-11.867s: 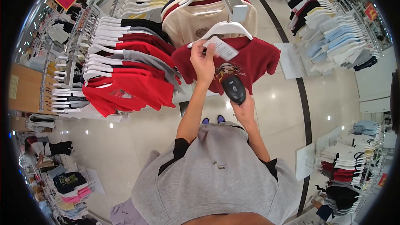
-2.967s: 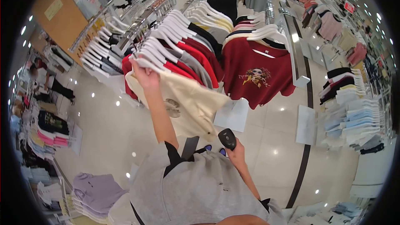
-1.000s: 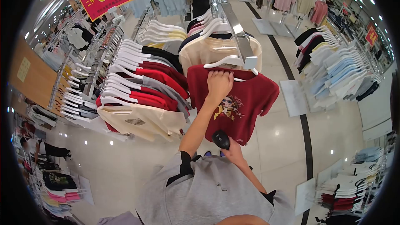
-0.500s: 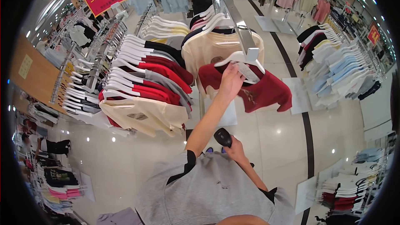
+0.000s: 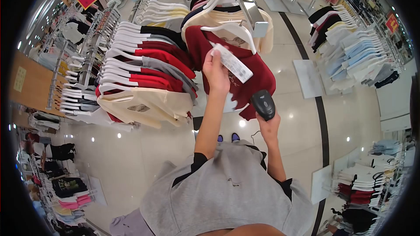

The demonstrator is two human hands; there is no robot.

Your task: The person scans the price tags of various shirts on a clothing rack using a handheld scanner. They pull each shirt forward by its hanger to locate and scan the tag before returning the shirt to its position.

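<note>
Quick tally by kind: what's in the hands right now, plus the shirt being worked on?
Price tag, in the left hand: 1
Barcode scanner, in the right hand: 1
Dark red T-shirt on a white hanger: 1
Total: 3

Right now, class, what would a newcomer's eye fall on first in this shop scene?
At centre, the left hand holds up a white price tag on a dark red T-shirt hanging at the rail's front. Just below, the right hand raises a black scanner toward it. Red, grey and cream shirts crowd the rack at left.
</note>
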